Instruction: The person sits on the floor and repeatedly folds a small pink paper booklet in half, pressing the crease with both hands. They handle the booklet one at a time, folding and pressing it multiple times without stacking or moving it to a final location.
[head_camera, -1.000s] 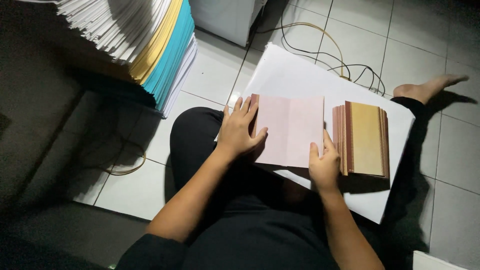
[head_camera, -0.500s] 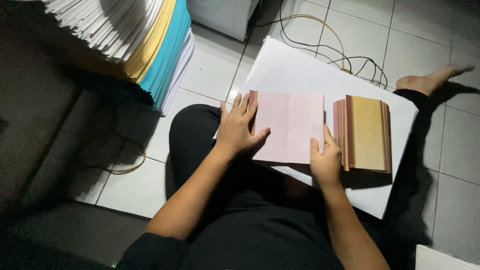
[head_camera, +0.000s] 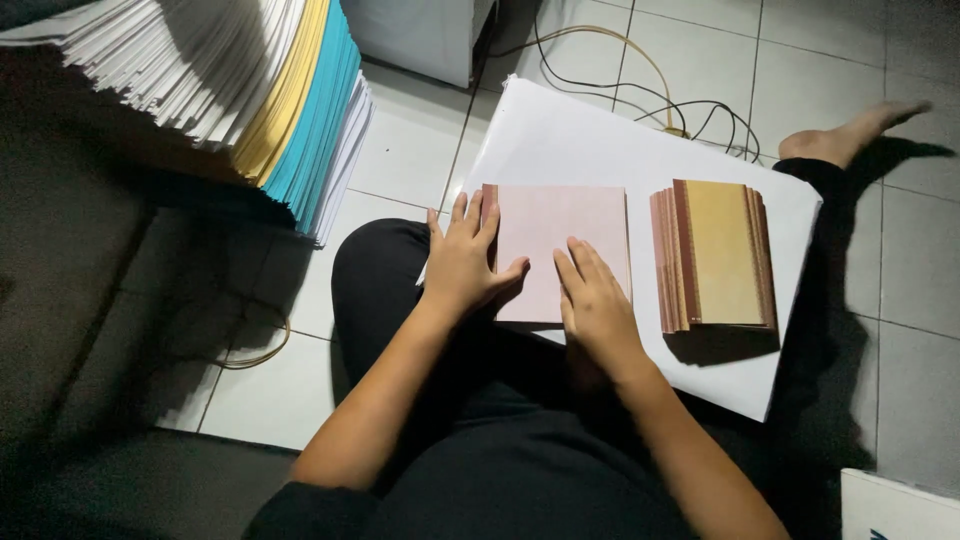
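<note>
A folded pink sheet (head_camera: 560, 250) is being pressed flat on a large white sheet (head_camera: 590, 130) that is spread over the lap and the tiled floor (head_camera: 420, 160). The left hand (head_camera: 465, 265) is laid open, fingers spread, over the sheet's left edge, where a darker brown strip shows; nothing is gripped. The right hand (head_camera: 595, 300) is laid flat, fingers together, on the sheet's near right part, likewise gripping nothing.

Just to the right, apart from the pink sheet, a fanned pile (head_camera: 715, 255) of brown-and-gold pieces is seen. Whether these are finished pieces or ones waiting cannot be told. The piece in hand is judged to be at the creasing stage, its fold already made.

At far left a tall stack (head_camera: 250, 90) of white, yellow and blue paper is seen, untouched. Cables (head_camera: 640, 85) lie beyond the white sheet.
</note>
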